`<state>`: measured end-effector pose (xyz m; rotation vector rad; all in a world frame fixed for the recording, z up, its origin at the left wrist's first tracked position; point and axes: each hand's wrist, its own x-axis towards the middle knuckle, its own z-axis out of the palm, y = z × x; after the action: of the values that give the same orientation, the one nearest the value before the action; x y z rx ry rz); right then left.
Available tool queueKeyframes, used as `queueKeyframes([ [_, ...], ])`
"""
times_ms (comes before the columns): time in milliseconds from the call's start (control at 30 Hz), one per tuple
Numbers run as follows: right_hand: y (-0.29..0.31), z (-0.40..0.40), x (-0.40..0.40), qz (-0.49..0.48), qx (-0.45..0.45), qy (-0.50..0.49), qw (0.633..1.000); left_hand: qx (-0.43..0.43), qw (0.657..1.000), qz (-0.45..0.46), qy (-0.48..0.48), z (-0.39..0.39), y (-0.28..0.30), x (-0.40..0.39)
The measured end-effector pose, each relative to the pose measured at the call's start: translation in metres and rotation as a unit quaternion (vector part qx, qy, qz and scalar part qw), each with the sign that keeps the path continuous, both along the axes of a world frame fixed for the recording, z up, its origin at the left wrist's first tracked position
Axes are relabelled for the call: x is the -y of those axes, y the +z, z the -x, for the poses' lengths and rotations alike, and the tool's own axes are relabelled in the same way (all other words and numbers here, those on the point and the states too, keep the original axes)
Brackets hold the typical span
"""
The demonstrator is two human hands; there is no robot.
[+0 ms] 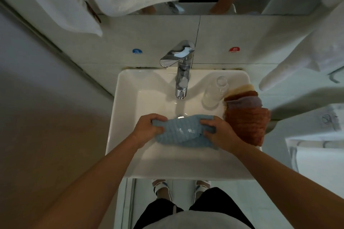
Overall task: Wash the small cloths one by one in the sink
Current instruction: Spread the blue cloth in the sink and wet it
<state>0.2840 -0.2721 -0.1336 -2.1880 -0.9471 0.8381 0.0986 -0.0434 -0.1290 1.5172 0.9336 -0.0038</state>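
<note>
Nearest, at 6 o'clock: person's dark shorts and two feet in sandals on pale tiled floor, under front rim of white sink point(128, 163). Sink is rectangular, glossy ceramic w/ rounded inner corners.

Center of basin: light blue cloth point(183, 132), waffle-textured, wet-looking, bunched into a long lump lying 9-to-3 across basin, a bit of white foam on top. Left hand point(149, 128) grips its 9 o'clock end, fingers curled round the fabric; right hand point(216, 129) grips the 3 o'clock end, the grip likewise closed on the cloth. Thin stream of water falls from spout onto cloth's far edge.

At 3 o'clock from the cloth, on sink's right rim: stack of folded cloths point(247, 117), rust-brown on top nearest, then lilac, brown, cream further back; ribbed terry-like texture. Just at its 10 o'clock: clear glass point(216, 92), upright.

12 o'clock: chrome faucet point(181, 72), lever turned toward 8 o'clock. Behind it, pale tiles w/ blue and red stickers; white towels hang above.
</note>
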Motion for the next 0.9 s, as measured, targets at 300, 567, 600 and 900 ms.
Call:
queueKeyframes([
  [300,-0.007,0.0,-0.003,-0.007,-0.037,-0.03,0.999,-0.105,0.992,-0.067,-0.001,0.01,-0.015,0.032],
  [567,-0.014,-0.001,-0.003,-0.003,-0.023,-0.04,0.999,-0.148,0.968,-0.201,-0.023,0.001,-0.004,0.044],
  [600,-0.015,-0.001,-0.003,-0.004,-0.01,-0.038,0.999,-0.13,0.969,-0.209,-0.009,0.0,-0.001,0.039],
  [900,-0.037,-0.002,-0.013,0.038,0.035,0.08,0.995,-0.154,0.952,-0.232,-0.129,-0.001,-0.009,0.013],
])
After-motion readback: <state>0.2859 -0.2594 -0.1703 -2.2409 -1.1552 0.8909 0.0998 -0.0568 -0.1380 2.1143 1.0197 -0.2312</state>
